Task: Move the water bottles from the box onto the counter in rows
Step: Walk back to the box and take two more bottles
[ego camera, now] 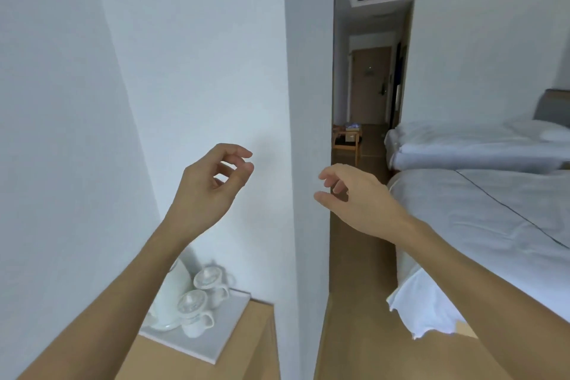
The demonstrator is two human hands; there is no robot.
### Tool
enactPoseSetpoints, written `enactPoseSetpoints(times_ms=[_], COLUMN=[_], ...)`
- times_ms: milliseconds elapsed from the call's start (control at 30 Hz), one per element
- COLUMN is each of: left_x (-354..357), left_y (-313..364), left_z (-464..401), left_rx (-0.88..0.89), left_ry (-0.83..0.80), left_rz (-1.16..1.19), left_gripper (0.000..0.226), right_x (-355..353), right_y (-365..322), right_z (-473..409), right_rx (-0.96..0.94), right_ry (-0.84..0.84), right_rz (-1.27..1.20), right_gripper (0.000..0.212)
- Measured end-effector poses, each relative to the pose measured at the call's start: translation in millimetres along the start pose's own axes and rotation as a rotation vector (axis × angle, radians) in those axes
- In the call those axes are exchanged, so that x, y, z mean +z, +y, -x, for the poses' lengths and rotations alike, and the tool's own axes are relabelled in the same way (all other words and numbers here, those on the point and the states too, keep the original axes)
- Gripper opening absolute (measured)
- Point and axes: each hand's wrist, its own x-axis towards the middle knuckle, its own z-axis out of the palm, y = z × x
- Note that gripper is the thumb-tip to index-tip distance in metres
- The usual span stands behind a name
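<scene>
Showing neither water bottles nor box, the view has a wooden counter (246,345) at lower centre. Raised mid-frame before a white wall (191,71), the left hand (209,185) and right hand (357,197) hang loosely curled, holding nothing. On the counter, a white tray (216,339) bears a kettle (172,296) and two upturned cups (197,311). Two white beds (481,203) fill the right side.

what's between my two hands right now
Nothing held or standing there: in the head view only the white wall corner shows behind the gap between left hand and right hand.
</scene>
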Motion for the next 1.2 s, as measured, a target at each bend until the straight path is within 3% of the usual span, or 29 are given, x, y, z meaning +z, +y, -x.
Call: enactPoseSetpoints(times_ms=[233,533,833,1200], left_x=[133.0,256.8,362.6,463.8], left_y=[13.7,-10.2,-75.2,-151.1], left_z=[-43.2,-126.0,-262.7,-406.4], left_rx=[0.004,0.020,0.115,0.051], left_ry=[-0.053,-0.133,-0.139,-0.148], left_rz=[0.099,0.070,0.086,0.078], left_gripper=[0.011,0.014,0.012,0.017], right_x=[-60.4,-76.8,-79.1,-71.0], right_y=[109.2,230.3,352.4,496.6], right_z=[18.6,-14.9,-125.0,-260.6], right_rx=[0.092,0.205,0.222,0.215], right_ry=[0.000,0.011,0.010,0.047], right_rz=[0.081,0.094,0.180,0.177], right_gripper=[0.029,0.030,0.031,0.031])
